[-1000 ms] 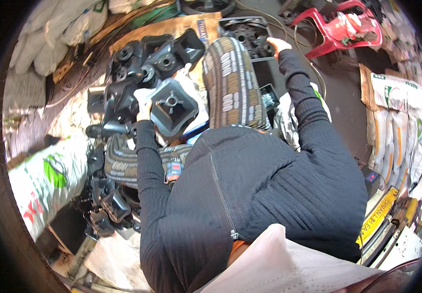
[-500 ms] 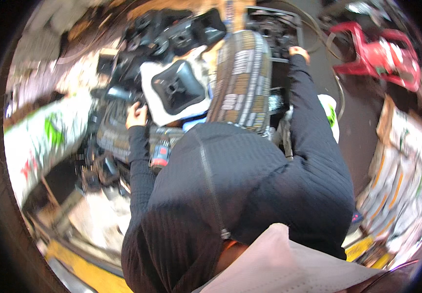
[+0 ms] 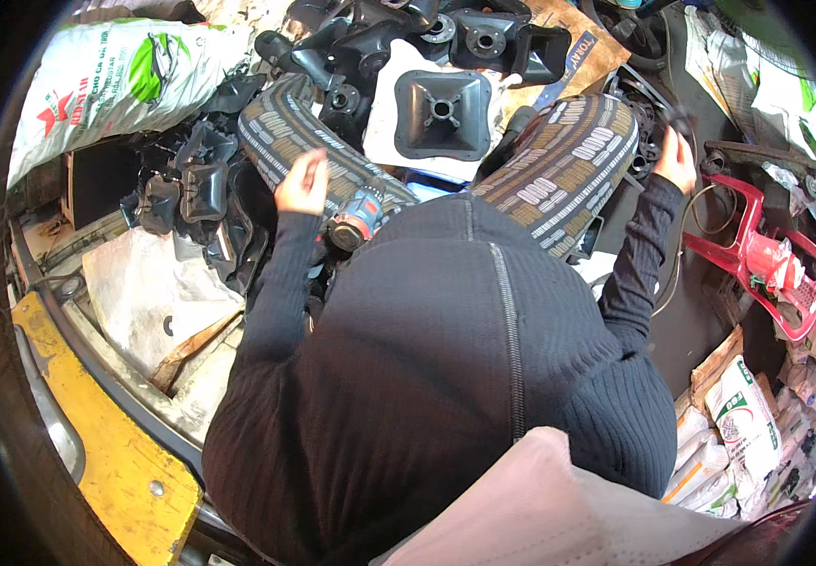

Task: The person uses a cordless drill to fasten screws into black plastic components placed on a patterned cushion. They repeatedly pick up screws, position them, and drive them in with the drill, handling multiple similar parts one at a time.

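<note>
My left hand (image 3: pixel 302 185) hangs over my left thigh (image 3: pixel 328 151), its fingers half bent and apart, with nothing visible in it. Just beside it is a blue and red cordless drill (image 3: pixel 359 213), partly hidden by my body. Out to the right, my right hand (image 3: pixel 676 164) has its fingers closed by the edge of a tray of small dark metal parts (image 3: pixel 647 151). A dark, blurred thing is at its fingertips, too smeared to name. Between my knees, a square black part with a round hub (image 3: pixel 417 111) lies on a white cloth (image 3: pixel 384 127).
Several similar black parts (image 3: pixel 485 42) are heaped beyond the cloth, partly on cardboard (image 3: pixel 606 52). More black pieces (image 3: pixel 204 191) lie at left, below a printed white sack (image 3: pixel 110 90). A pink plastic stool (image 3: pixel 752 241) lies tipped over at right, above stacked sacks (image 3: pixel 738 415).
The head view has swung, so the scene sits differently in the picture. My right hand has drawn back from the tray's far part to its near edge. My left hand now hangs above my thigh.
</note>
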Available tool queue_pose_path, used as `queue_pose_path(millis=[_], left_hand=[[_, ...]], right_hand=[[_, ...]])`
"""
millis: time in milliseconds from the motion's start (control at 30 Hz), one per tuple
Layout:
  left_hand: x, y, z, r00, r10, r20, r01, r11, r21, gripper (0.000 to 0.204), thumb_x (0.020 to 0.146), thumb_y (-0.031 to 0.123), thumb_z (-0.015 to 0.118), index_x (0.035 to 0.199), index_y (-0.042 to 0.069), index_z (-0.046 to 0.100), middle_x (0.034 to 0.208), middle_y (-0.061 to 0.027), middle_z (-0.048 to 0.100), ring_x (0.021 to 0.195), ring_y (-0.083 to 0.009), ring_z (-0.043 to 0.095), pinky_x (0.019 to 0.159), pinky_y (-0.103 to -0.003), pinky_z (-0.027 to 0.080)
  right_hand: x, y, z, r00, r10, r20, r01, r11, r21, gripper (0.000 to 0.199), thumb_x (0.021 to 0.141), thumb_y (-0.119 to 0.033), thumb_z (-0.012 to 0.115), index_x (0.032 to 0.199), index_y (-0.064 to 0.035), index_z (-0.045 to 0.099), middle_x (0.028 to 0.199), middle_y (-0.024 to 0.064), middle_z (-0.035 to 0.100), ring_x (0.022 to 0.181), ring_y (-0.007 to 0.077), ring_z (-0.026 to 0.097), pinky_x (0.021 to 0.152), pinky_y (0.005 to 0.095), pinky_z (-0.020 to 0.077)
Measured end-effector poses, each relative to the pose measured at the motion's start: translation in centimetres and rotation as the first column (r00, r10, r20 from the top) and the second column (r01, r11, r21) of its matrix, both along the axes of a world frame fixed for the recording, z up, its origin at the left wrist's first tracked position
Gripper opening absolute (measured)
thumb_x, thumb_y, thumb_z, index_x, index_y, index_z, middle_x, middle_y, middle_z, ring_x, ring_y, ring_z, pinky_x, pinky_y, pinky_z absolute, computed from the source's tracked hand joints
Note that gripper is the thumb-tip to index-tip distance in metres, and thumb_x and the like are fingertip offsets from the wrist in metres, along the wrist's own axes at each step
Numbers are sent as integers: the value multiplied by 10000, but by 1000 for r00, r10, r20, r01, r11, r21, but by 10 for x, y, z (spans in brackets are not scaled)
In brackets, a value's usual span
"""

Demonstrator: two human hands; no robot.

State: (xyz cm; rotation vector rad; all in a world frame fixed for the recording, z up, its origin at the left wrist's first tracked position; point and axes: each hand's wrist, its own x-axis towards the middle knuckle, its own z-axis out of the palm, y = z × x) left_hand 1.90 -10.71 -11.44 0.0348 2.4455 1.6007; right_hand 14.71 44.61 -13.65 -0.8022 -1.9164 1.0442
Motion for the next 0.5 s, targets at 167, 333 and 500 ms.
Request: queue_pose_path(millis=[167,333,500], left_hand=[[45,-70,50,833,-499,237,553,743,-377,359,675,52,572,1033,62,556,924,-99,582,835,-215,580,754,-312,461],[62,-48,44,853,-493,173,491,643,-588,685,616,248,711,1226,131,421,1126,-104,493,1047,-306,475,868,-390,401],[59,-29,32,905,-343,252,426,727,-539,628,666,325,720,1217,159,468,1113,-89,550,977,-263,574,805,-331,461]], right_hand=[[-94,-161,19,674,641,367,-736,539,409,168,763,-152,663,927,-119,651,760,50,629,669,203,605,599,290,491],[-130,-235,-27,344,612,712,-934,299,195,203,799,-294,573,913,-141,640,840,55,607,793,242,604,686,366,475],[-136,-231,-47,234,555,798,-958,272,92,192,808,-269,546,912,-132,629,867,56,591,821,247,598,699,368,478]])
